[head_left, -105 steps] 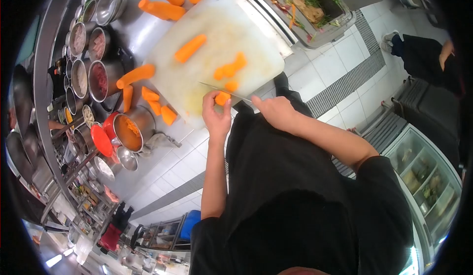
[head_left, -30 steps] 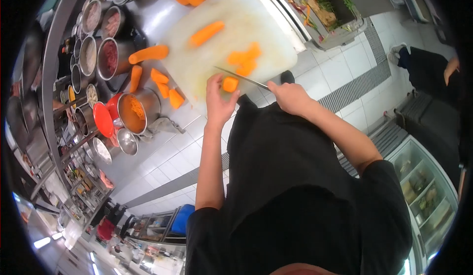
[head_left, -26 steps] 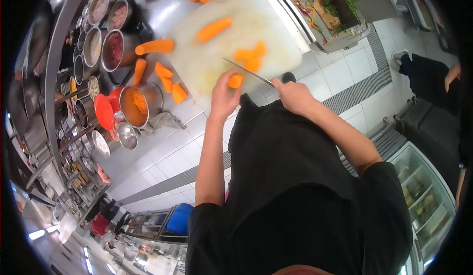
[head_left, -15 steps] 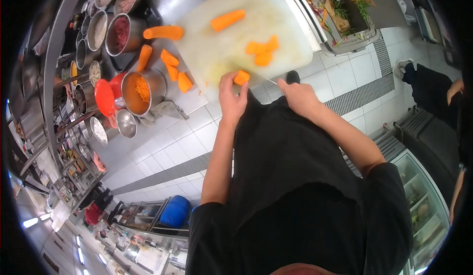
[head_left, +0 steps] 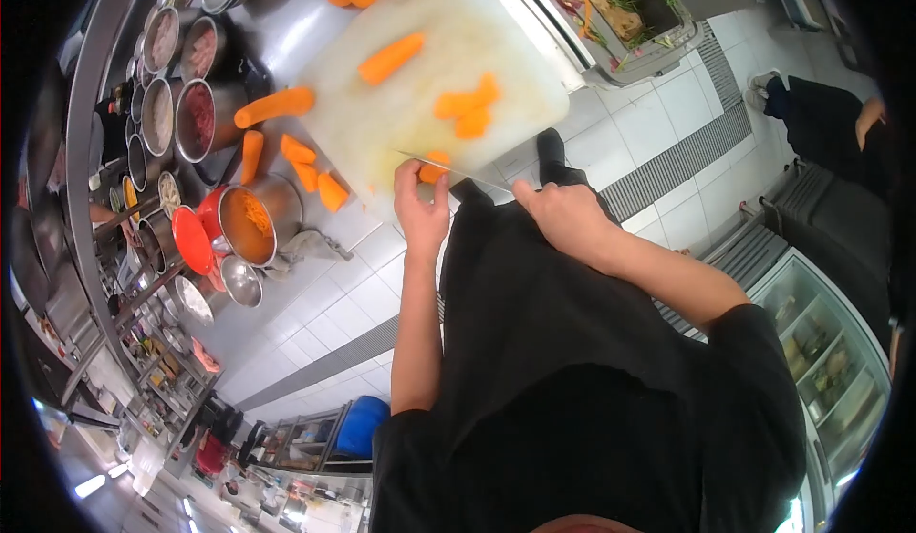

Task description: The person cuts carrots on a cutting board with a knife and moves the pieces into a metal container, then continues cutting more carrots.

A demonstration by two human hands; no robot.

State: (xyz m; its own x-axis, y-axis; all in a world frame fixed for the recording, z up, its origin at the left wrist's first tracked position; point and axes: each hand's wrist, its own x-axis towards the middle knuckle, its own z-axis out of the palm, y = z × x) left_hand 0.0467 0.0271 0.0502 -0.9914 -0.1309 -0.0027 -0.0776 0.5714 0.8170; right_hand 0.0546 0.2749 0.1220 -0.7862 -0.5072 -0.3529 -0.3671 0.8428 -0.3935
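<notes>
My left hand point(head_left: 421, 210) pinches a short carrot piece point(head_left: 434, 171) between thumb and fingers, near the corner of the white cutting board point(head_left: 334, 127) closest to me. The thin knife blade point(head_left: 468, 174) crosses over this piece, its tip pointing left past my fingertips. My right hand point(head_left: 570, 216) is wrapped round the knife's handle, which is hidden in the fist. Several cut carrot chunks point(head_left: 468, 105) lie together on the board, to the right. Farther up the board rests a longer peeled carrot point(head_left: 392, 58).
Left of the board are more carrot pieces point(head_left: 251, 155) and a steel pot of shredded carrot point(head_left: 260, 218). Metal containers of meat point(head_left: 198, 118) stand beyond. At upper right is a bin of peelings point(head_left: 620, 18). Another person point(head_left: 825, 123) stands at far right.
The knife has moved from beside the carrot piece to across it. The whole view has shifted, so the board and counter appear farther left.
</notes>
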